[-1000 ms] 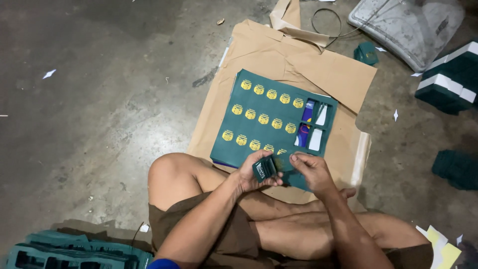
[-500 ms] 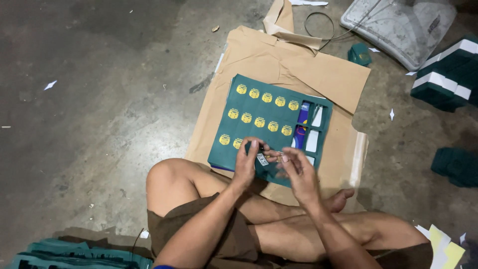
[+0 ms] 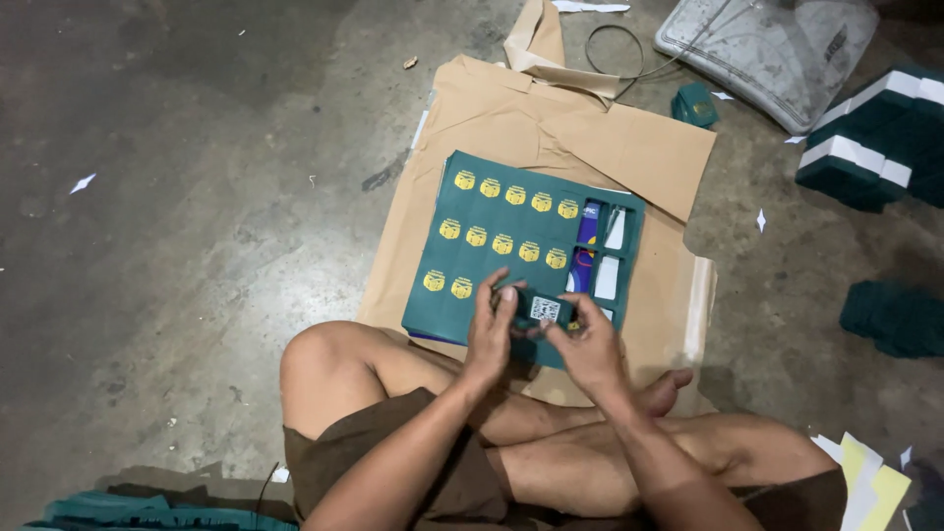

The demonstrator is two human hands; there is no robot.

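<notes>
I sit cross-legged on a concrete floor. A small dark green box (image 3: pixel 543 308) with a white label is held between both hands. My left hand (image 3: pixel 489 332) grips its left end and my right hand (image 3: pixel 587 344) grips its right end. Just beyond them lies a dark green printed sheet (image 3: pixel 521 246) with rows of round yellow emblems and several cut-out windows on its right side. The sheet rests on a piece of brown cardboard (image 3: pixel 570 138).
Stacks of green and white boxes (image 3: pixel 875 138) stand at the right, with a darker green pile (image 3: pixel 897 317) below them. A grey tray (image 3: pixel 777 49) and a wire loop (image 3: pixel 619 47) lie at the top. Yellow and white papers (image 3: pixel 870 477) sit bottom right, green pieces (image 3: pixel 147 513) bottom left.
Both hands stay together on the small green box over the sheet's near edge; the box has turned so that its white label faces up. The view has shifted slightly.
</notes>
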